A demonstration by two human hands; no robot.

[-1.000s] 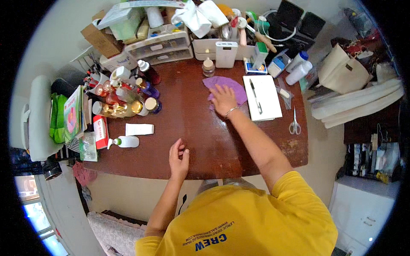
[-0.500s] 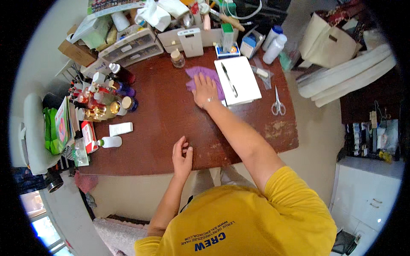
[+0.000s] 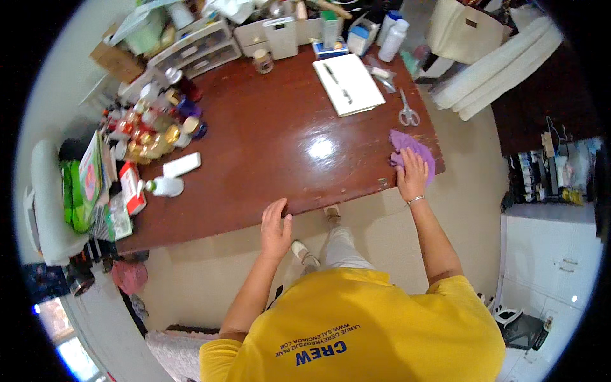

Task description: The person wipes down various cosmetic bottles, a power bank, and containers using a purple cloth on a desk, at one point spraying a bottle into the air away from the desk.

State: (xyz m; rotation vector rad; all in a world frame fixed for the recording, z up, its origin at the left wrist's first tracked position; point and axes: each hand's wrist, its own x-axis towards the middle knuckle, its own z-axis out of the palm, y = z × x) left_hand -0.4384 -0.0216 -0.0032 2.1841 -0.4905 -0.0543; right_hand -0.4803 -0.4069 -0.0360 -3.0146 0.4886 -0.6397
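Observation:
A purple cloth (image 3: pixel 414 151) lies bunched at the right front corner of the brown wooden table (image 3: pixel 267 121). My right hand (image 3: pixel 412 173) presses on it with the fingers along the fabric, keeping hold of it. Nothing is in my left hand (image 3: pixel 276 229), which hovers by the table's front edge, open and loosely curled. Beyond the cloth sit the scissors (image 3: pixel 408 113) with pale handles. A black pen (image 3: pixel 336 83) rests on a white notebook (image 3: pixel 350 86) at the back right.
Several bottles (image 3: pixel 153 130) crowd the table's left side, beside a white tube (image 3: pixel 182 165) and a white bottle with a green cap (image 3: pixel 167 186). A small jar (image 3: pixel 262 60) and a clear drawer box (image 3: pixel 200 51) stand at the back. White bottles (image 3: pixel 393 39) stand back right.
My right hand has carried the cloth from beside the notebook to the right front corner, toward me. The view has shifted, and my left hand stays near the front edge.

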